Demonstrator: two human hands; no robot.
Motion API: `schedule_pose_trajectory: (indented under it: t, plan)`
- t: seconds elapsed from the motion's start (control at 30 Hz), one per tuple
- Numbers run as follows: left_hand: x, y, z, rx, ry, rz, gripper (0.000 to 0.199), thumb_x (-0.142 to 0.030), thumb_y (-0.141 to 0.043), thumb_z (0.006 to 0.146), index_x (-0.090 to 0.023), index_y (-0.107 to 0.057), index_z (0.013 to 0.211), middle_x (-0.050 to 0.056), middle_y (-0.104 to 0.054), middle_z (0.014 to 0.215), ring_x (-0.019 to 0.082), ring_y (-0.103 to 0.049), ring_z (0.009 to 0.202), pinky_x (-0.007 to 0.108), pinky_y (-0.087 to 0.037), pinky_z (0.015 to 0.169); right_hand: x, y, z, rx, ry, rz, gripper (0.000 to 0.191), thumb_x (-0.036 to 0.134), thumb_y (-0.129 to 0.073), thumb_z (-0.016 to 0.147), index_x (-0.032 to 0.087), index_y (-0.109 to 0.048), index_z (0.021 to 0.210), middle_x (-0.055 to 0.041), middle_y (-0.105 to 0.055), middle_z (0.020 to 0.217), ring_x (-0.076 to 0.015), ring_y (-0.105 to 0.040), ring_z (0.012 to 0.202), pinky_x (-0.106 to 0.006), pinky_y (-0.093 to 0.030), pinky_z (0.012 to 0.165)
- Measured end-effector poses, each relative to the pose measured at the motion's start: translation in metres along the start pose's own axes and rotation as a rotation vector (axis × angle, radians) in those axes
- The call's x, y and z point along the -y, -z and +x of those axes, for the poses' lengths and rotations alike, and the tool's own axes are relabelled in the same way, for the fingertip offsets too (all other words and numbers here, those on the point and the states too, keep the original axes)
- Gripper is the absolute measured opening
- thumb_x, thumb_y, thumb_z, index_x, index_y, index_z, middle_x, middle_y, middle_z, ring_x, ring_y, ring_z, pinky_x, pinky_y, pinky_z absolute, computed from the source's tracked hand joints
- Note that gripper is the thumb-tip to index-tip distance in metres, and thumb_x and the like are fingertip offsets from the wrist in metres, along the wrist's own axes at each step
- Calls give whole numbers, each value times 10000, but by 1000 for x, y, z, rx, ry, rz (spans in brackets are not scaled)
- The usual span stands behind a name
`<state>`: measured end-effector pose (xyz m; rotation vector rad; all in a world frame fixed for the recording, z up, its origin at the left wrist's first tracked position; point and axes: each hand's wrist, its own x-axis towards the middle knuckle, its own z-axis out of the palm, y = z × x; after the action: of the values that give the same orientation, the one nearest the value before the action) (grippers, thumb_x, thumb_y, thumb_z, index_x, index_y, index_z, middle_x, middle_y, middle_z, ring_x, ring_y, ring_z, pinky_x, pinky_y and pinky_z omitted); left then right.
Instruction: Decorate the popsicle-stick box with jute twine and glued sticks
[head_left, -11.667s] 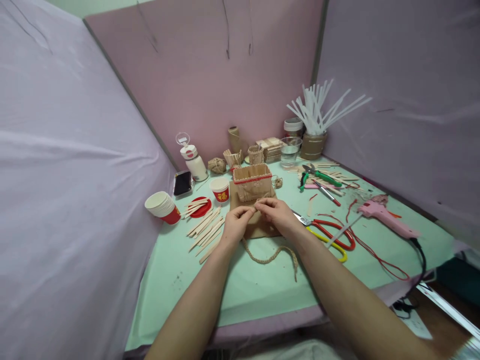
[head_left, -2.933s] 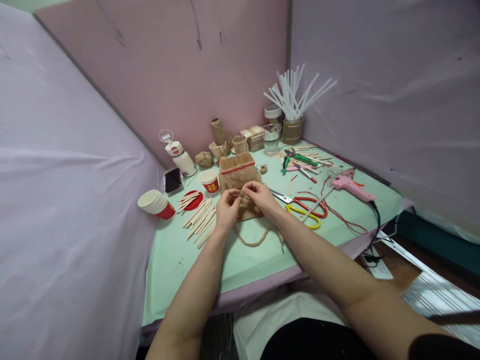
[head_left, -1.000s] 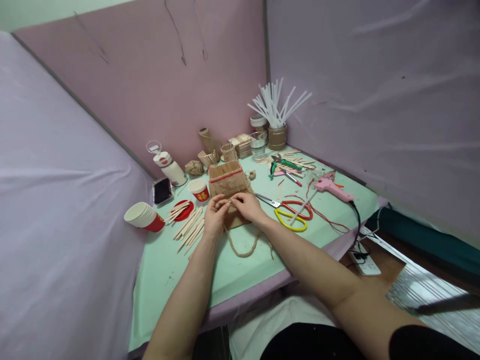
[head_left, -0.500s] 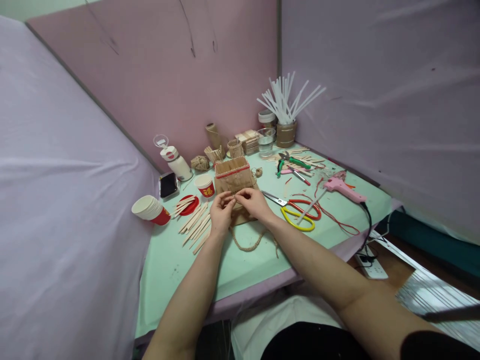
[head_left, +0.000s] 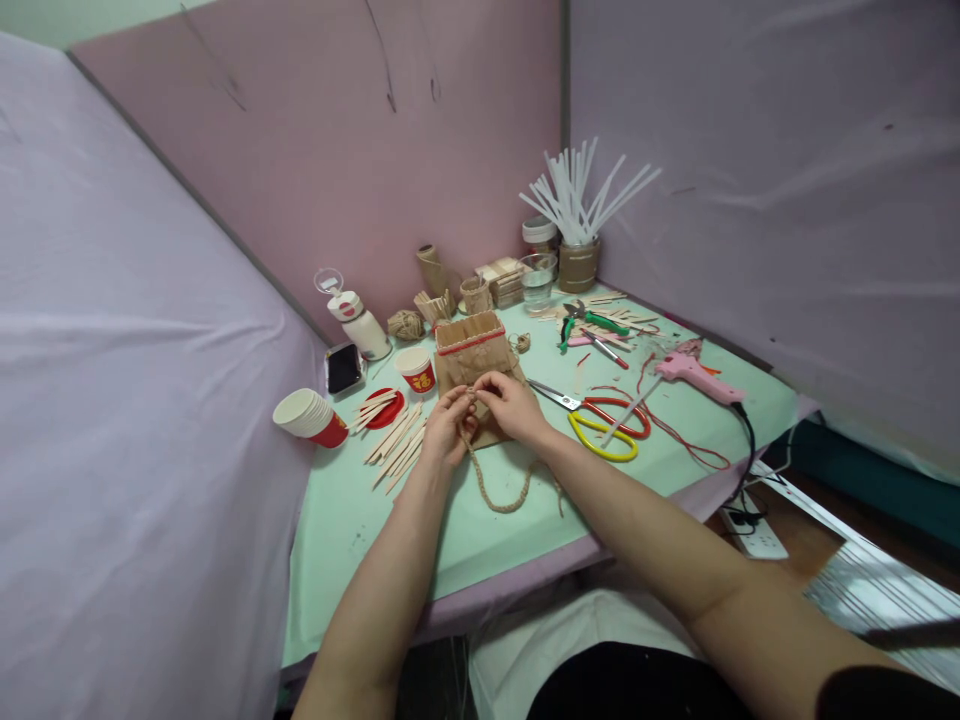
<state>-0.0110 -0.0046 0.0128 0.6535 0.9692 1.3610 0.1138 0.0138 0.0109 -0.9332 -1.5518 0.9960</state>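
My left hand (head_left: 448, 425) is closed on the end of a braided twine cord (head_left: 501, 508), with the fingertips pinched together. My right hand (head_left: 508, 403) meets it, thumb and forefinger pinching the same end; the exact grip point is tiny and partly hidden by the fingers. From my hands the cord hangs in a loop onto the green table, and its frayed end lies under my right forearm. Just behind my hands stands a brown box-like bag (head_left: 474, 345) with a red-trimmed, open top. Its front is partly covered by my fingers.
Scissors (head_left: 592, 415) and a pink glue gun (head_left: 697, 375) lie right, with red cord between. Green-handled pliers (head_left: 592, 320) lie farther back. Left are wooden sticks (head_left: 397, 450), a paper cup (head_left: 415, 371) and stacked cups (head_left: 311, 418). A white bottle (head_left: 361, 325) stands behind.
The cord end has come up between my fingertips, and more of the cord now shows below my left hand. The whole view has shifted slightly.
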Motion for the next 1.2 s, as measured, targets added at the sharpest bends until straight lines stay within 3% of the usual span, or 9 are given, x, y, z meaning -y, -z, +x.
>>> schedule_pose_trajectory:
  t: [0.1,0.2,0.37,0.57,0.73,1.0,1.2]
  plan:
    - [4,0,0,-65,-268,169,301,-194,-733,618,-161,-568,867,-26,-574,670,57,-532,579,152,-384,508,-9,-3,3,14,-91,102,140,315,-536,760,183,-570,787,10,-597,754,-125,-525,697,-250,-416,679]
    - [7,0,1,-69,-393,314,290,-245,-716,647,-164,-566,881,-9,-600,716,71,-546,623,174,-400,555,-17,-3,5,2,-89,114,168,350,-571,736,184,-576,760,9,-605,742,-128,-533,699,-246,-421,668]
    - [10,-1,1,-24,-395,468,264,-293,-677,687,-171,-555,887,11,-608,784,98,-559,658,215,-417,590,-23,-1,7,-47,-77,85,181,362,-562,733,185,-591,759,5,-616,746,-132,-546,713,-250,-429,674]
    - [9,1,1,-55,-485,612,191,-240,-676,673,-172,-553,803,2,-591,751,113,-558,702,230,-423,660,-21,1,7,-39,-175,132,207,387,-589,692,180,-583,708,15,-600,686,-122,-526,650,-238,-413,620]
    - [11,-1,-2,11,-415,643,292,-227,-681,660,-187,-520,901,-50,-527,602,84,-484,528,195,-358,521,-20,5,9,-250,-269,152,233,400,-523,709,171,-569,695,4,-563,620,-128,-493,611,-239,-389,569]
    - [8,-1,-1,-74,-369,561,281,-255,-682,646,-176,-506,850,-22,-581,656,100,-542,594,208,-397,561,-11,4,9,-48,-418,339,178,330,-588,659,178,-574,749,32,-524,592,-87,-435,496,-203,-301,438]
    - [8,-2,-1,-58,-394,548,268,-249,-689,649,-175,-518,841,-23,-579,663,104,-557,636,223,-420,630,-9,5,7,-41,-280,228,213,376,-602,654,175,-582,720,34,-543,610,-98,-465,562,-213,-367,523]
